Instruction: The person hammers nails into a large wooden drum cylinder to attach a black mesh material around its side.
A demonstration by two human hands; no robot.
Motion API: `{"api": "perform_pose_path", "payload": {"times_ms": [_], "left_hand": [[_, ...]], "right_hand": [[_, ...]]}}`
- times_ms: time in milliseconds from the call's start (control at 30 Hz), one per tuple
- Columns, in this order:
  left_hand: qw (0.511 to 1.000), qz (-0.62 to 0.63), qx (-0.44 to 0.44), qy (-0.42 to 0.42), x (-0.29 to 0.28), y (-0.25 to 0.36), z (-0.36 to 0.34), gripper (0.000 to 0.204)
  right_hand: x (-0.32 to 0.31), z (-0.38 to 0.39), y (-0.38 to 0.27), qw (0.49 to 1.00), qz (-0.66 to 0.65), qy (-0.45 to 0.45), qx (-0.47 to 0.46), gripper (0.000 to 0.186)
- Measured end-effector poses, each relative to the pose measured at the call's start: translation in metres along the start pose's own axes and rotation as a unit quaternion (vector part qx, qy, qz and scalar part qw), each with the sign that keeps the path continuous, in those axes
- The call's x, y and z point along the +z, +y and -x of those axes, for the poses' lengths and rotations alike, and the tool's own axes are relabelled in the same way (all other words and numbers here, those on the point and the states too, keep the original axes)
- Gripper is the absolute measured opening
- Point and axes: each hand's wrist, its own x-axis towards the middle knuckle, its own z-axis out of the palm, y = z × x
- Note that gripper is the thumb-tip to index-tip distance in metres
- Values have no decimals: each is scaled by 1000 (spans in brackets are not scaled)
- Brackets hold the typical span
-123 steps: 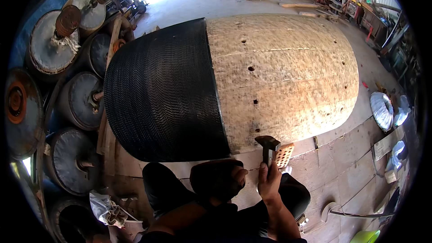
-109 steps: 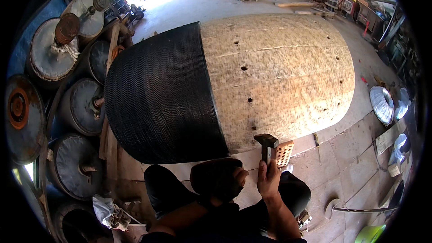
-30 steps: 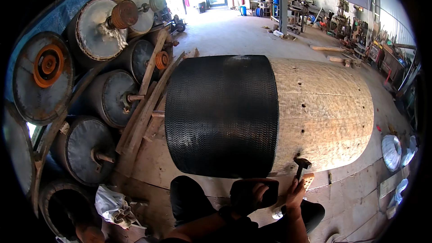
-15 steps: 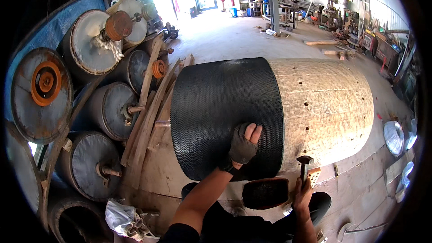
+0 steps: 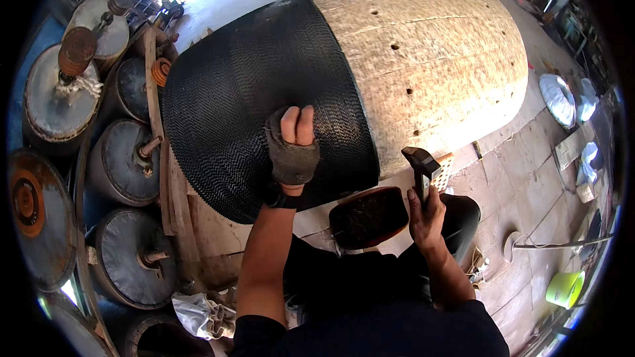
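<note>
Left hand (image 5: 293, 149) has risen from tray (image 5: 368, 221) to drum (image 5: 258, 66), fingers curled, contents unclear. Right hand's (image 5: 428, 221) fingers wrap hammer (image 5: 423, 164), likely for control.

I see big round drums (image 5: 132, 251) piled on the left, with a rusty orange ring (image 5: 26, 201) on one. Long wood boards (image 5: 163, 178) are beside them. On the right, a green bucket (image 5: 565, 289) sits near, a white bundle (image 5: 557, 100) farther.
</note>
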Motion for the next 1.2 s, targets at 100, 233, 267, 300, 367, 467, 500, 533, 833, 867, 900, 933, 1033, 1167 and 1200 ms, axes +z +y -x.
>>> {"api": "perform_pose_path", "payload": {"times_ms": [100,233,267,300,367,467,500,533,833,867,900,933,1033,1167,1200], "left_hand": [[1000,-15,12,22,13,-3,-6,39],[999,-19,18,33,16,-2,-10,40],[999,-17,17,33,16,-2,-10,40],[999,-22,13,29,17,-2,-9,40],[1000,-6,1,13,14,2,-8,39],[999,36,-25,14,3,29,-6,38],[998,51,-35,18,-3,42,-1,38],[994,98,-33,-15,-5,53,8,31],[956,274,-91,-49,25,126,62,52],[962,256,-83,-53,27,126,61,52],[959,260,-85,-68,26,125,63,50],[957,264,-88,-84,25,125,65,49],[964,239,-82,-88,27,124,66,49],[964,228,-89,-100,32,127,63,53],[958,239,-105,-115,31,128,63,57]], "right_hand": [[-1,-3,11,1000,-22,5,1,20],[-4,-2,21,999,-26,-29,8,22],[-5,0,24,999,-27,-37,7,23],[-6,2,24,998,-28,-47,11,24],[-7,4,27,998,-26,-49,-6,24],[-10,8,29,998,-19,-54,-7,24],[-9,10,30,998,-19,-54,-9,24],[-8,12,32,998,-20,-54,-9,24],[3,18,50,997,-32,-70,4,22],[3,18,51,997,-31,-70,1,22],[4,18,52,997,-31,-70,-2,22],[4,17,52,997,-32,-70,-5,22],[7,15,51,996,-36,-80,9,23],[11,14,57,997,-34,-70,-8,24],[12,14,56,997,-33,-68,-16,24]]}}
